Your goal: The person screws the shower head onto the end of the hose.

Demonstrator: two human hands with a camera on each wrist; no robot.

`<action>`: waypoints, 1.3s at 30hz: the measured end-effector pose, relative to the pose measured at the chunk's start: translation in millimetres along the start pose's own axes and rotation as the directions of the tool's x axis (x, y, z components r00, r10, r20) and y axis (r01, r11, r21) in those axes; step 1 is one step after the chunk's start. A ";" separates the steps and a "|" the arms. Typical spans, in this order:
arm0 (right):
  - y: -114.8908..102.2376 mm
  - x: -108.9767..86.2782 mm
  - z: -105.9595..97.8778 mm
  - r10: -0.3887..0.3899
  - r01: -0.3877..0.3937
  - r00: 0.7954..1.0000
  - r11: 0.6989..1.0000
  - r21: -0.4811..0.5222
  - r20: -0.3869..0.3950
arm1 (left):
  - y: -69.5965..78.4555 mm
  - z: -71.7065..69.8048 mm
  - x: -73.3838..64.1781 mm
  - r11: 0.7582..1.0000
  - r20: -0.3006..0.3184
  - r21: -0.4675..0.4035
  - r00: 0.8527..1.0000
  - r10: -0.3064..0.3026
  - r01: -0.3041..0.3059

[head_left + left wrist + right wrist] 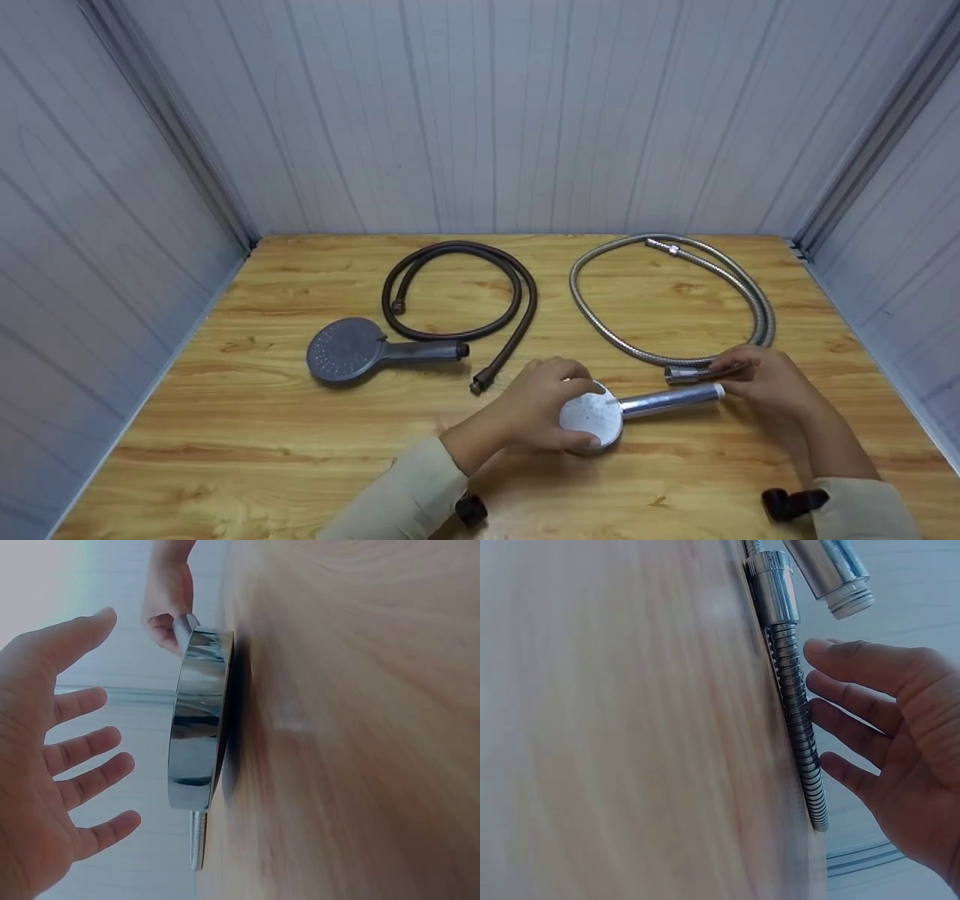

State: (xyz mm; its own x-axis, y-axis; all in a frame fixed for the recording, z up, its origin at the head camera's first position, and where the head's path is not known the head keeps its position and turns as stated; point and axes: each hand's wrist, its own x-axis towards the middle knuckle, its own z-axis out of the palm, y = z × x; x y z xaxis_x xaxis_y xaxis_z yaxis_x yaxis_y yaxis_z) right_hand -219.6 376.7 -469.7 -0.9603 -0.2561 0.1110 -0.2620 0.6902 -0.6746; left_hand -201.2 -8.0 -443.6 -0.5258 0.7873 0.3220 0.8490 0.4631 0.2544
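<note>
Pale panelled walls (pixel 487 120) border our desk (pixel 225 450), where the chrome shower head (pixel 596 416) lies. Our left grip (pixel 536 405) is spread over it; our right grip (pixel 772 382), likewise apart, sits beside the metal hose (pixel 793 705). We'd best steady the handle (pixel 671 400) and align its threads (pixel 852 600) squarely.

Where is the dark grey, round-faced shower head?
In the head view, the grey shower head lies left of centre on the wood-grain table, its handle beside the coiled, dark flexible hose.
</note>
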 end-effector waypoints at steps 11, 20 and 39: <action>3.0 1.8 3.1 -0.063 0.062 0.998 0.997 -0.051 -0.028 | 2.8 14.3 12.1 0.999 0.034 -0.031 0.999 0.009 -0.008; 3.0 2.7 3.9 -0.054 0.052 0.998 0.996 -0.076 -0.026 | 4.6 22.7 21.1 1.000 0.075 -0.005 0.997 -0.004 0.005; 0.9 3.1 1.9 -0.035 0.036 0.999 0.995 -0.089 0.013 | 4.8 31.6 31.2 0.999 0.075 -0.036 0.997 -0.014 0.017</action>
State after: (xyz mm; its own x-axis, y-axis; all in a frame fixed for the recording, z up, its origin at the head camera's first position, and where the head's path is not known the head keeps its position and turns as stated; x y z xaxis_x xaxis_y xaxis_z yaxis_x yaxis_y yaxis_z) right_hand -222.7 375.2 -471.3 -0.9493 -0.2888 0.1246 -0.3036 0.7380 -0.6026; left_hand -211.9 31.7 -461.1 -0.5327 0.8088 0.2493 0.8376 0.4615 0.2923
